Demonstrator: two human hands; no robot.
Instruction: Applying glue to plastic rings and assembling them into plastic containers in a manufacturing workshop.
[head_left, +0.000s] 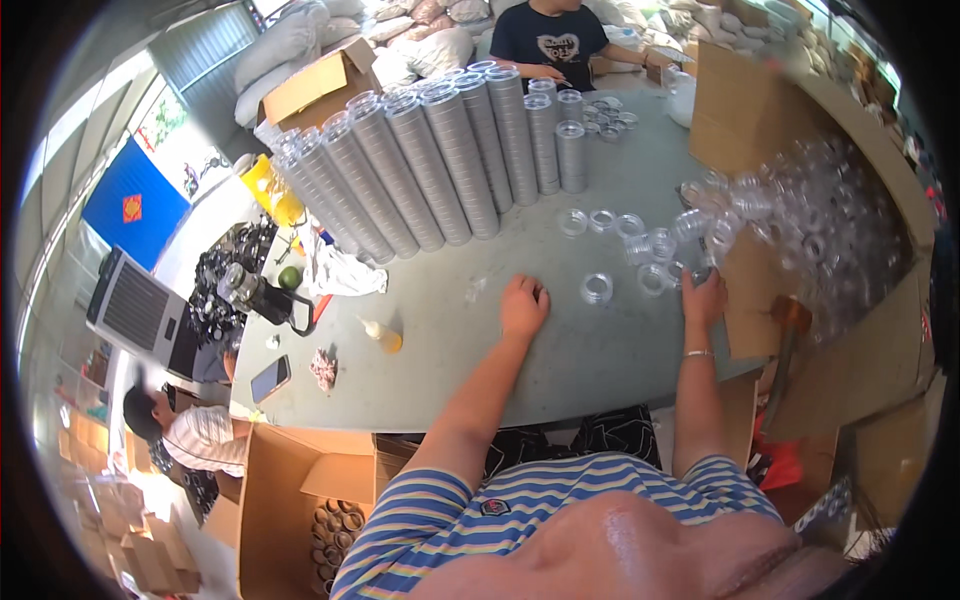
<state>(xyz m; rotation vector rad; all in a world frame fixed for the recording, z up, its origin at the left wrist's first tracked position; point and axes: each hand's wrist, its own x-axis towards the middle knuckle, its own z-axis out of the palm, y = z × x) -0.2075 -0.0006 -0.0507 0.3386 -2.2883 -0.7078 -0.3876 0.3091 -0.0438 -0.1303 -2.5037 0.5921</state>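
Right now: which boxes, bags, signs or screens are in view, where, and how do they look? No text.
Open brown cardboard box, right table edge by the right hand, spilling clear plastic rings.
Brown cardboard box, far left, flaps open.
Brown cardboard box, on the floor at lower left, open.
White sacks, piled behind the table.
Blue square sign, left wall, small red mark.
Phone, near left table edge, dark screen.

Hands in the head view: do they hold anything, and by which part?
Left hand rests loosely closed on the table, apparently empty. Right hand touches clear rings; a hold cannot be told.
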